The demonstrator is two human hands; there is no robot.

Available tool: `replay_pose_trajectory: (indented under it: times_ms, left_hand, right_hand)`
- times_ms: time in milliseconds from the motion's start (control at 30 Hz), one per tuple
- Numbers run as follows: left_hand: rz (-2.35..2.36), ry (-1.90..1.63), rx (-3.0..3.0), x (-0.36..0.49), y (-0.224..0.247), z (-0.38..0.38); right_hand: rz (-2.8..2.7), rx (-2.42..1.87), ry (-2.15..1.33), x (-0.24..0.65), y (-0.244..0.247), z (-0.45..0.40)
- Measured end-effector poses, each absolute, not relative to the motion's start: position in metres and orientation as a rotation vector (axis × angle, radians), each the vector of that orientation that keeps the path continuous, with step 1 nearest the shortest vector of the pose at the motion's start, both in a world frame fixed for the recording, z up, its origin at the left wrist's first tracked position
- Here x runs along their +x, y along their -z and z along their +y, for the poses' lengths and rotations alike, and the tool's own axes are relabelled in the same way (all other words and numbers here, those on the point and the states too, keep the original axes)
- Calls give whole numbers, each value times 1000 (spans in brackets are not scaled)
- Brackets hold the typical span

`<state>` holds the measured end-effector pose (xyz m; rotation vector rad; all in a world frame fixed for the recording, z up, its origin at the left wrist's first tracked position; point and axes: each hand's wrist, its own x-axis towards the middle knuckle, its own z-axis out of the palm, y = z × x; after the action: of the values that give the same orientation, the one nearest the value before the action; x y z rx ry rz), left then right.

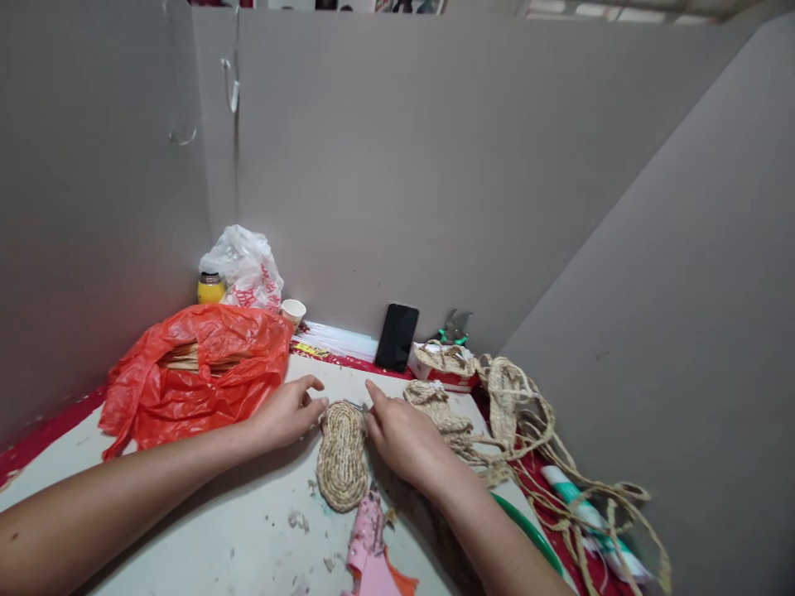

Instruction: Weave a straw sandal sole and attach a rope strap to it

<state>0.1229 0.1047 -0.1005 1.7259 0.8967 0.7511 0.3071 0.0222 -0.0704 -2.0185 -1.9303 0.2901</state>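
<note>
A woven straw sole [342, 459], coiled in an oval that narrows at the middle, lies flat on the white board [248, 513]. My left hand [291, 410] is beside its upper left edge, fingers apart and curved, thumb near the rim. On the other side, my right hand [397, 426] has its index finger extended and its lower fingers curled near a small metal tool [357, 406] at the sole's top. Most of that tool is hidden. Just below the sole sits a pink wrapped piece [368, 530].
A red plastic bag [204, 364] with straw stands left; a white bag [242, 265], yellow jar [211, 288] and paper cup [294, 311] are behind. A phone [397, 337] leans on the partition. Braided straw [506, 397], pliers [455, 328] and a tube [575, 497] lie right.
</note>
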Motion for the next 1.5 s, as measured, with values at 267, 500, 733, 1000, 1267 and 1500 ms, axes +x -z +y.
replay_pose_trajectory:
  times_ms: [267,500,733,1000,1267,1500]
  left_hand:
    - [885,-697,1538,131,119,106]
    - [775,-917,1357,126,78,98]
    - [581,-1070,1182,113,50,90]
    - [501,-1053,1070,113,41,73]
    - [434,-955,1047,115,46,67]
    - [430,-967,1012,115,41,62]
  right_hand:
    - [-1799,-1838,-544,309,96,33]
    - [-1376,-1451,-858,314,80,41]
    - [-1375,-1064,-1208,301,52,21]
    - [-1325,-948,-1221,295,44,13]
    - [-1357,-966,-1113,303,45,12]
    - [-1383,-955,-1101,300,44,11]
